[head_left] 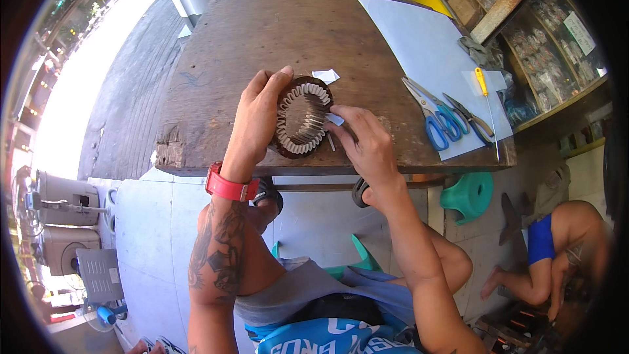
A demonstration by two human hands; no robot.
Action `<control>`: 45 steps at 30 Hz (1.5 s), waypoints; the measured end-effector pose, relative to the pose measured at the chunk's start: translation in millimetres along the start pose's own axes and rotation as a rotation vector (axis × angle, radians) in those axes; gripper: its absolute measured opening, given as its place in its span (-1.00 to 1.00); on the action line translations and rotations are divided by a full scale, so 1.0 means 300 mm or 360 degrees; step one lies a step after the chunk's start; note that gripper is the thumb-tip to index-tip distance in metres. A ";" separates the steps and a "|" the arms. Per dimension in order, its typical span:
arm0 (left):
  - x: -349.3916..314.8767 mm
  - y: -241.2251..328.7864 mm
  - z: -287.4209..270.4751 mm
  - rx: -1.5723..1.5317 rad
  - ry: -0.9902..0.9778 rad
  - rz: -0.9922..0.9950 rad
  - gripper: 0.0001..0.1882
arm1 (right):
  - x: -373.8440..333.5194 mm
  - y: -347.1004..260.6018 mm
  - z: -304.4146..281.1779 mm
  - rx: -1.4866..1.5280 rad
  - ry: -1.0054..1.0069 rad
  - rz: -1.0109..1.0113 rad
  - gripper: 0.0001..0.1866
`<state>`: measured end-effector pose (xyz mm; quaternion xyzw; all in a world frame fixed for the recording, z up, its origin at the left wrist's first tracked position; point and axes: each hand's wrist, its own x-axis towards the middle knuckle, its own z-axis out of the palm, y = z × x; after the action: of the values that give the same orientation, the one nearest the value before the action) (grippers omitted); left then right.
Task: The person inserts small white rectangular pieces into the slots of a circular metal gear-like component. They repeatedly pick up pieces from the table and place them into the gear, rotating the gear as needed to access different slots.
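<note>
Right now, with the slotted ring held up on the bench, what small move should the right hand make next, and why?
Probably ease the small white strip into the nearest slot. The left hand holds the stator ring on edge, white liners already fill most slots, and the right hand pinches the strip right at its rim.

Table (216, 72): bare wood, matt, rough and weathered, chipped along the near left edge
Ring-shaped core (303, 117): dark brown metal, dull rim; pale paper-like liners in the inner slots, matt
Slip at right hand (367, 147): small white paper piece (335, 118), matt
Paper scrap (325, 76), far side of core: white, smooth
Large sheet (426, 46), right: pale grey paper or card, smooth, matt
Scissors (432, 115): bright metal blades, glossy blue plastic handles
Screwdriver (486, 101): yellow plastic handle, thin metal shaft
Strap on left wrist (229, 188): red, smooth, rubber-like
Stool (468, 195), near right: green plastic, slight sheen
</note>
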<state>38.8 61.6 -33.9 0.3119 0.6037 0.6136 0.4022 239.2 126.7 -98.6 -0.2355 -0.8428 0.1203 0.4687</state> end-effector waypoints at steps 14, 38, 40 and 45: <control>0.014 -0.010 -0.006 0.0002 -0.0013 0.0025 -0.61 | -0.055 -0.031 0.009 -0.0069 0.0123 0.0114 -0.66; -0.017 0.006 -0.084 -0.0273 -0.0027 -0.0144 -0.52 | 0.206 0.283 0.060 -0.0355 -0.0457 0.0132 -0.74; -0.016 0.003 -0.085 -0.0199 -0.0064 -0.0066 -0.50 | 0.202 0.280 0.040 -0.0249 -0.0334 0.0248 -0.76; -0.024 0.011 -0.074 -0.0081 -0.0072 -0.0066 -0.52 | 0.133 0.192 -0.018 0.0570 0.0000 0.0912 -0.79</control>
<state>22.6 44.6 -31.6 0.3027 0.5852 0.6130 0.4361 242.1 196.5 -90.8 -0.3768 -0.7078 0.3933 0.4498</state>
